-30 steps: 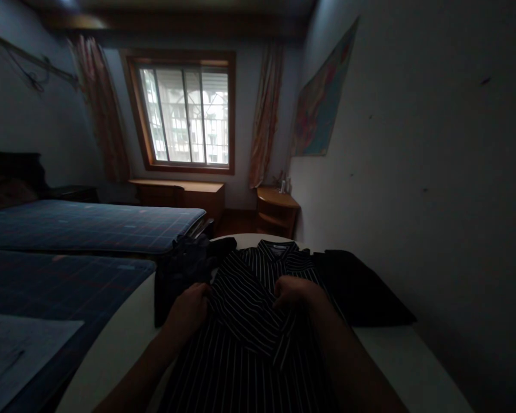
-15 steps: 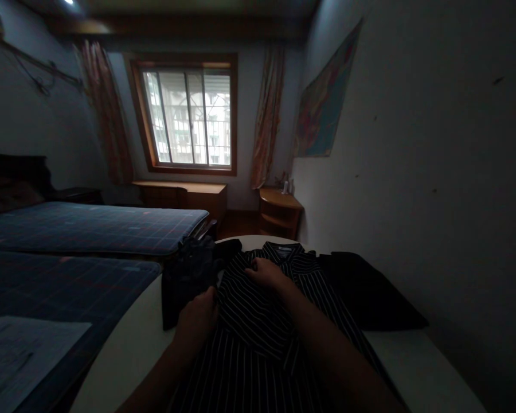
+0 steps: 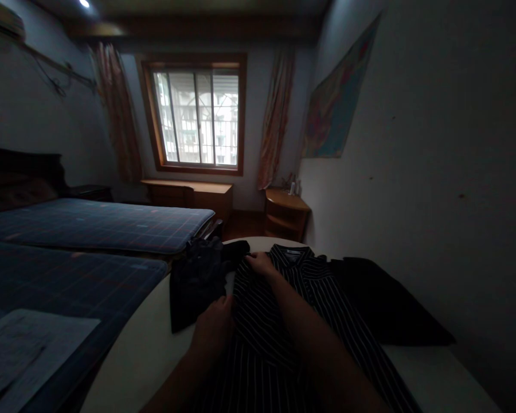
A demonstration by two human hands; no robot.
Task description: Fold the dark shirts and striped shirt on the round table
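A black shirt with thin white stripes (image 3: pixel 327 287) lies spread over the round pale table, its collar at the far side. One sleeve is folded inward across its front. My left hand (image 3: pixel 217 321) is closed on the left edge of that folded part. Farther up, at the shoulder edge, my right hand (image 3: pixel 260 264) pinches the striped cloth, the forearm crossing the shirt. Beside my left hand sits a crumpled dark garment (image 3: pixel 200 275). To the shirt's right lies a flat black folded cloth (image 3: pixel 391 301). Dim light hides some finger detail.
The table (image 3: pixel 124 355) has a rounded edge at the left. Next to it stands a bed with blue plaid mattresses (image 3: pixel 155 223), with a sheet of paper (image 3: pixel 38 350) on the nearer one. A wooden corner shelf (image 3: pixel 286 201) and a wall (image 3: pixel 434 172) bound the right.
My right hand has shifted left, to the shirt's shoulder edge. My left hand keeps its grip on the cloth. The whole view has swung slightly left.
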